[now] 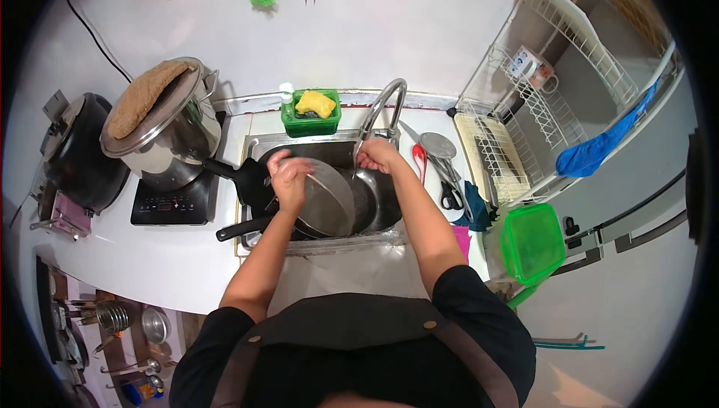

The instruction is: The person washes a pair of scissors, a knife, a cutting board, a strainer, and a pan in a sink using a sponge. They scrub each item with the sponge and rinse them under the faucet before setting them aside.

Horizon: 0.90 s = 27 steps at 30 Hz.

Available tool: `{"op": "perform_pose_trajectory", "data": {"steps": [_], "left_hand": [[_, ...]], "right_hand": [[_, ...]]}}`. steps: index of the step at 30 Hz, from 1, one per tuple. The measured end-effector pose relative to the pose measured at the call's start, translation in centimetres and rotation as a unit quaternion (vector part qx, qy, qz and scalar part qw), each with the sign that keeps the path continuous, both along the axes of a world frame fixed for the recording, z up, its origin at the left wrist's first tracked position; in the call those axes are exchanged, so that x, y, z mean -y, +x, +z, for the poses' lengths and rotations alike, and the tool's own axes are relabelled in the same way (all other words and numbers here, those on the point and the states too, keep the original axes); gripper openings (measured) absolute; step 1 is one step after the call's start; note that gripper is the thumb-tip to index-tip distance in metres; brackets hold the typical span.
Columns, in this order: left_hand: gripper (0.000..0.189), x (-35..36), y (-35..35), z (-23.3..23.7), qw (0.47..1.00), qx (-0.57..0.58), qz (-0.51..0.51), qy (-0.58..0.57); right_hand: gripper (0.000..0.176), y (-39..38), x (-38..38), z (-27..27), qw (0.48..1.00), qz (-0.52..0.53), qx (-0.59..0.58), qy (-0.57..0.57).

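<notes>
My left hand (288, 181) is closed on the upper rim of a round, see-through piece with a pale edge (341, 194), like a lid or shallow bowl, tilted over the sink (389, 217). Just below the curved metal faucet (389, 93), my right hand (377, 156) has its fingers curled together by the spout; what is in them, if anything, is hidden. Dark pans lie in the sink, partly covered by the see-through piece. Their black handles (243, 229) stick out over the left rim.
Behind the sink stands a green container (311, 123) with a yellow sponge (316, 103). A large steel pot (168, 123) sits left on an induction cooker (176, 202). To the right are scissors (451, 196), a wire rack (543, 97) and a green-lidded bin (533, 243).
</notes>
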State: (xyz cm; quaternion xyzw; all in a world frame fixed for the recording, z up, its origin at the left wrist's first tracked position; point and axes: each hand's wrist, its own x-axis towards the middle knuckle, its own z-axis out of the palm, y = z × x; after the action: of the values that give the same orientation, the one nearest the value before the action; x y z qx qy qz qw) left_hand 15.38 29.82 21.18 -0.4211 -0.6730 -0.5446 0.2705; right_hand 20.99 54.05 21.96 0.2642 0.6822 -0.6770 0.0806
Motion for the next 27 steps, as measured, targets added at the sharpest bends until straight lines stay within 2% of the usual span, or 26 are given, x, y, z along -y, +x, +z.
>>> {"op": "perform_pose_trajectory", "data": {"steps": [2, 3, 4, 5, 7, 8, 9, 10, 12, 13, 14, 15, 16, 17, 18, 19, 20, 21, 23, 25, 27], "left_hand": [[0.016, -1.1, 0.2, -0.1, 0.993, 0.072, 0.087, -0.024], [0.019, -2.0, 0.2, -0.3, 0.985, 0.167, 0.040, 0.035], [0.020, -2.6, -0.2, -0.4, 0.978, 0.200, 0.000, 0.062], [0.020, -3.0, -0.4, -0.8, 0.969, 0.238, -0.022, 0.068], [0.021, -3.4, -0.9, -1.6, 0.957, 0.276, -0.045, 0.073], [0.021, -3.4, -1.2, -2.1, 0.874, 0.435, -0.178, 0.120], [0.022, -3.3, -1.3, -2.6, 0.746, 0.572, -0.300, 0.161], [0.022, -3.3, -0.8, -2.6, 0.746, 0.573, -0.299, 0.161], [0.020, -3.5, 1.1, -1.9, 0.679, 0.609, -0.349, 0.215], [0.012, -3.3, 1.6, -1.6, 0.635, 0.640, -0.370, 0.222], [0.012, -3.2, 1.7, -1.7, 0.635, 0.641, -0.370, 0.222], [0.008, -3.0, 1.6, -1.7, 0.602, 0.637, -0.422, 0.232], [0.007, -3.0, 1.5, -1.5, 0.565, 0.632, -0.472, 0.243], [0.007, -3.2, 1.7, -1.4, 0.564, 0.632, -0.472, 0.243], [0.009, -3.7, 1.9, -1.3, 0.587, 0.635, -0.443, 0.234], [0.012, -4.2, 2.3, -1.2, 0.609, 0.639, -0.413, 0.225], [0.012, -4.9, 2.3, -1.8, 0.607, 0.641, -0.413, 0.225], [0.011, -5.9, 2.3, -2.4, 0.609, 0.651, -0.386, 0.238], [0.010, -7.3, 2.1, -4.9, 0.610, 0.661, -0.359, 0.250], [0.015, -8.3, 2.1, -6.3, 0.690, 0.607, -0.316, 0.234], [0.019, -8.2, 2.3, -6.2, 0.682, 0.612, -0.312, 0.251]], "right_hand": [[0.017, 1.6, 3.6, 4.8, 0.999, 0.016, -0.035, -0.013], [0.015, 2.2, 4.6, 6.4, 0.990, 0.125, -0.063, -0.026], [0.014, 2.3, 5.1, 7.0, 0.968, 0.232, -0.092, -0.039], [0.014, 1.5, 4.9, 6.1, 0.968, 0.229, -0.090, -0.040], [0.014, 0.3, 4.9, 5.5, 0.970, 0.097, -0.216, -0.061], [0.014, 0.7, 5.0, 5.8, 0.970, 0.095, -0.215, -0.061], [0.014, 1.0, 5.2, 6.2, 0.966, 0.133, -0.194, -0.107], [0.015, 1.3, 5.6, 6.9, 0.958, 0.171, -0.173, -0.152], [0.014, 0.6, 5.3, 5.6, 0.958, 0.154, -0.197, -0.138], [0.014, 0.6, 5.3, 5.4, 0.966, 0.100, -0.204, -0.120], [0.013, 0.6, 5.3, 5.2, 0.971, 0.045, -0.211, -0.102], [0.013, 0.6, 5.2, 5.0, 0.971, 0.044, -0.211, -0.101], [0.013, 0.6, 5.0, 4.8, 0.967, 0.090, -0.197, -0.133], [0.014, 0.6, 4.9, 4.5, 0.960, 0.135, -0.180, -0.165], [0.014, 0.3, 4.9, 4.2, 0.961, 0.135, -0.178, -0.164], [0.014, -0.4, 4.9, 3.4, 0.969, 0.090, -0.185, -0.140], [0.014, -0.8, 5.1, 2.7, 0.973, 0.045, -0.193, -0.116], [0.013, -0.8, 5.2, 2.0, 0.972, 0.118, -0.198, -0.047], [0.013, -0.7, 5.4, 0.1, 0.974, 0.085, -0.203, -0.045], [0.014, -0.9, 5.5, 0.0, 0.983, 0.050, -0.177, -0.023], [0.013, -0.4, 5.2, 1.2, 0.981, 0.055, -0.184, 0.016]]}}
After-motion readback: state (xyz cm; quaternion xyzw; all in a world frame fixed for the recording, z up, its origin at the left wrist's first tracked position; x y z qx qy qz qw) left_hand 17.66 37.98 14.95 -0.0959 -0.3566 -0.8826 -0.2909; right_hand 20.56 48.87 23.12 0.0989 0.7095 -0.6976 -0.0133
